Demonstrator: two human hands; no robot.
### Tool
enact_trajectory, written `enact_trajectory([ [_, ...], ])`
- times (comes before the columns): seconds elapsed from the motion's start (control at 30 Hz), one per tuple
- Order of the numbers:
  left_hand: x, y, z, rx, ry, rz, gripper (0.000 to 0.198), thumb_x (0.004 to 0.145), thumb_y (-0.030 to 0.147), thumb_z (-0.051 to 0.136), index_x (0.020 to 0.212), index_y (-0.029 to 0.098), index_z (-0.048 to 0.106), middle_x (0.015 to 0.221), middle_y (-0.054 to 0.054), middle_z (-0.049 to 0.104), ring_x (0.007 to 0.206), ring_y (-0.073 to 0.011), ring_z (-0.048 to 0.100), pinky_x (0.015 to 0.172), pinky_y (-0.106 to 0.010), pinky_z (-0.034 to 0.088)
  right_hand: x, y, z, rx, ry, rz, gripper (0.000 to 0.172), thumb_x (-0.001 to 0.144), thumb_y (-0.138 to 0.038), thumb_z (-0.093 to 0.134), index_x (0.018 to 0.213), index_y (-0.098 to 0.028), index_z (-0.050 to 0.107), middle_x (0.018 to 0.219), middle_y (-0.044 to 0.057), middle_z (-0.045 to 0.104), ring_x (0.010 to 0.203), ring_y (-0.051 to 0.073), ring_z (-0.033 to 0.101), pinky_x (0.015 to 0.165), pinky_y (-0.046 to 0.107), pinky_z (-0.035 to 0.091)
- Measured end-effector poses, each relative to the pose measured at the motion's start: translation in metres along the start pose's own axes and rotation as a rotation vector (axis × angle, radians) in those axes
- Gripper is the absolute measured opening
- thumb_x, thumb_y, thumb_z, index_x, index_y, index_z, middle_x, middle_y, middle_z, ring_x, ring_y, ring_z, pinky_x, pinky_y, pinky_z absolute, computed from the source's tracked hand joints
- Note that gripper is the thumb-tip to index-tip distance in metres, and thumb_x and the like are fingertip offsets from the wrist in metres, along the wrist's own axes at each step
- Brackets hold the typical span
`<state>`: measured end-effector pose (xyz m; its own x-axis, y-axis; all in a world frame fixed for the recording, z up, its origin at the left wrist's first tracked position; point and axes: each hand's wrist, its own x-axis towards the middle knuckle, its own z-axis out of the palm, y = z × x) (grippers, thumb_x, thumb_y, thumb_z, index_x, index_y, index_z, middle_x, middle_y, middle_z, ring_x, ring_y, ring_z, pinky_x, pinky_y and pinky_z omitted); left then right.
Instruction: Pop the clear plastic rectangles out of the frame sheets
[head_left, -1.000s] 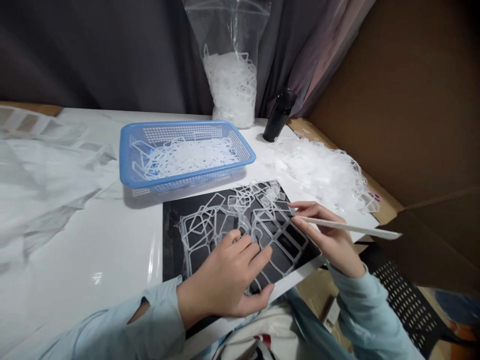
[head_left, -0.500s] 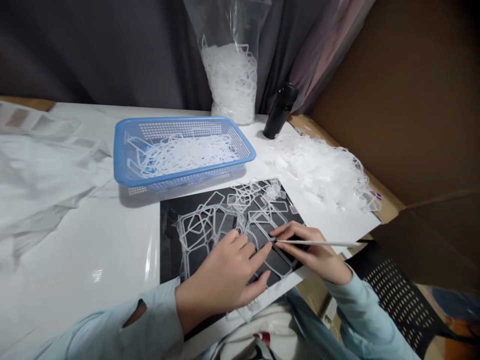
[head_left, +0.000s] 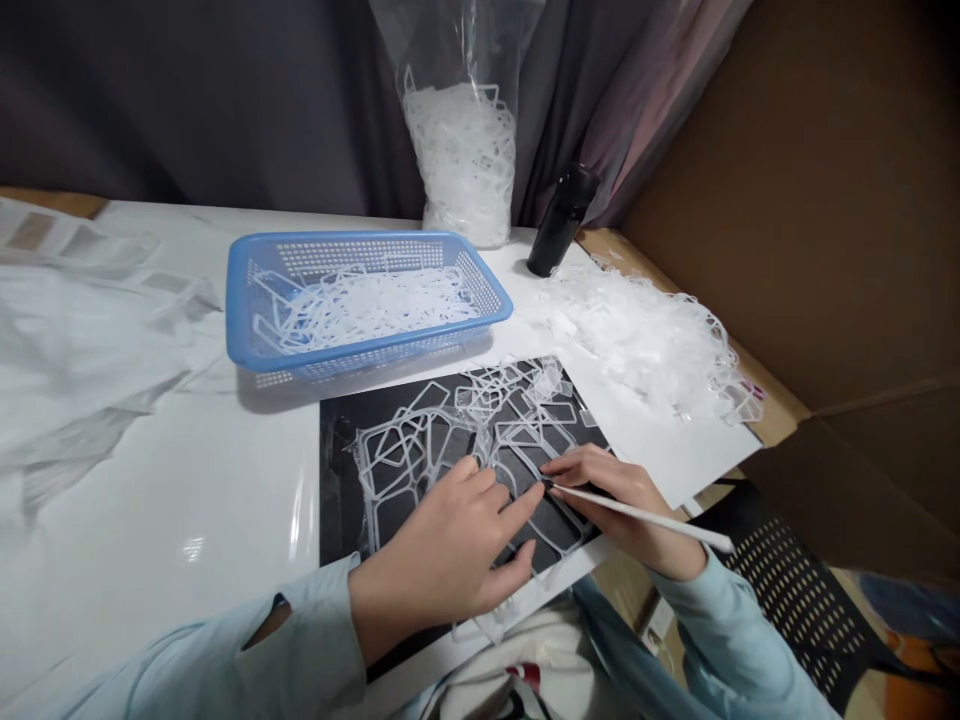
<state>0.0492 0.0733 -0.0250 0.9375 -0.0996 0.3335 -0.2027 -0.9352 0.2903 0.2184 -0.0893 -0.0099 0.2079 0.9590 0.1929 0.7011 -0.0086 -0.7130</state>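
Observation:
In my right hand (head_left: 622, 500) is a slim white-handled tool (head_left: 652, 515), pinched near its dark tip; its exact kind does not show. The tip meets the translucent plastic frames (head_left: 397, 455) lying overlapped on a black mat (head_left: 341, 520). My left hand (head_left: 457, 545) rests over the same frames, palm down. Its index finger stretches toward the tool's tip, the thumb stands apart, and the other fingers are slightly bent. The palm hides part of the frames and mat.
Behind the mat stands a blue basket (head_left: 367, 355) holding many plastic frames. A clear bag (head_left: 465, 160) of similar pieces and a black bottle (head_left: 562, 220) stand farther back. At right lies a heap of frames (head_left: 652, 340); at left, thin plastic sheeting (head_left: 82, 350).
The tool's rear end has swung down toward me, over my right wrist, while its tip stays in place. My left thumb has shifted very slightly.

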Motion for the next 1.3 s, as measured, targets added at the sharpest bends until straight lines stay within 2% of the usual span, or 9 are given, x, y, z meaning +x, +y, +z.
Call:
enact_trajectory([
  [0.13,0.000,-0.001,-0.001,-0.017,-0.005,0.001,0.044,0.093,0.031,0.049,0.129,0.008,0.058,0.075,-0.005,0.062,0.076,-0.0226,0.055,0.073,-0.039,0.040,0.001,-0.003,0.000,-0.109,-0.022,-0.079,0.014,0.097,-0.012,0.053,0.099,-0.022,0.063,0.114,0.009,0.070,0.101,0.020,0.064,0.086,0.035,0.053],
  [0.4,0.002,0.001,0.000,-0.028,-0.020,-0.007,0.042,0.093,0.030,0.048,0.129,0.011,0.060,0.074,-0.004,0.061,0.077,-0.0231,0.057,0.075,-0.040,0.042,0.011,0.002,0.003,-0.249,0.085,-0.137,0.018,0.100,-0.016,0.046,0.102,-0.023,0.062,0.123,0.012,0.068,0.102,0.024,0.063,0.085,0.040,0.055],
  [0.63,0.000,0.001,-0.002,-0.021,-0.032,-0.015,0.044,0.092,0.029,0.048,0.131,0.010,0.058,0.073,-0.004,0.061,0.074,-0.0220,0.056,0.077,-0.040,0.043,0.050,0.000,-0.025,-0.428,0.473,-0.132,0.009,0.096,-0.017,0.057,0.095,-0.024,0.061,0.110,0.008,0.074,0.100,0.023,0.068,0.084,0.038,0.055],
  [0.8,-0.001,0.002,0.000,-0.020,-0.030,-0.019,0.045,0.092,0.030,0.048,0.131,0.010,0.058,0.072,-0.004,0.062,0.074,-0.0221,0.055,0.078,-0.041,0.042,0.076,-0.001,-0.039,-0.449,0.647,-0.129,0.006,0.097,-0.025,0.058,0.092,-0.025,0.062,0.109,0.007,0.075,0.101,0.023,0.070,0.088,0.040,0.056],
  [0.9,0.000,0.001,-0.001,-0.023,-0.024,-0.015,0.046,0.091,0.029,0.048,0.131,0.009,0.058,0.073,-0.004,0.062,0.074,-0.0221,0.056,0.077,-0.040,0.043,0.083,0.000,-0.041,-0.419,0.736,-0.125,0.007,0.096,-0.026,0.059,0.090,-0.024,0.063,0.107,0.006,0.075,0.100,0.023,0.070,0.088,0.040,0.056],
  [1.07,-0.001,0.001,0.001,0.026,0.023,0.031,0.047,0.091,0.030,0.048,0.130,0.005,0.059,0.065,-0.004,0.061,0.070,-0.0218,0.055,0.073,-0.039,0.043,0.080,0.001,-0.045,-0.298,1.051,-0.140,0.007,0.094,-0.028,0.063,0.089,-0.023,0.061,0.105,0.007,0.074,0.105,0.025,0.070,0.094,0.046,0.056],
  [1.13,-0.003,0.001,0.002,0.063,0.089,0.077,0.045,0.090,0.030,0.048,0.124,0.003,0.063,0.061,-0.004,0.059,0.066,-0.0211,0.052,0.070,-0.038,0.042,0.073,0.000,-0.044,-0.251,0.946,-0.144,0.006,0.093,-0.027,0.065,0.090,-0.023,0.062,0.103,0.006,0.074,0.107,0.026,0.070,0.094,0.046,0.056],
  [1.23,-0.004,0.002,0.002,0.097,0.241,0.129,0.034,0.089,0.028,0.050,0.102,0.006,0.072,0.056,-0.003,0.056,0.060,-0.0193,0.047,0.065,-0.036,0.039,0.058,-0.001,-0.040,-0.211,0.459,-0.069,0.006,0.091,-0.028,0.067,0.092,-0.023,0.065,0.103,0.007,0.074,0.108,0.026,0.070,0.090,0.041,0.058],
  [1.3,-0.003,0.002,-0.002,0.116,0.311,0.129,0.026,0.088,0.027,0.052,0.076,0.013,0.070,0.054,-0.002,0.052,0.058,-0.0182,0.044,0.062,-0.036,0.035,0.048,0.000,-0.036,-0.175,0.210,-0.009,0.006,0.092,-0.028,0.066,0.094,-0.022,0.065,0.105,0.007,0.074,0.109,0.025,0.069,0.089,0.037,0.058],
])
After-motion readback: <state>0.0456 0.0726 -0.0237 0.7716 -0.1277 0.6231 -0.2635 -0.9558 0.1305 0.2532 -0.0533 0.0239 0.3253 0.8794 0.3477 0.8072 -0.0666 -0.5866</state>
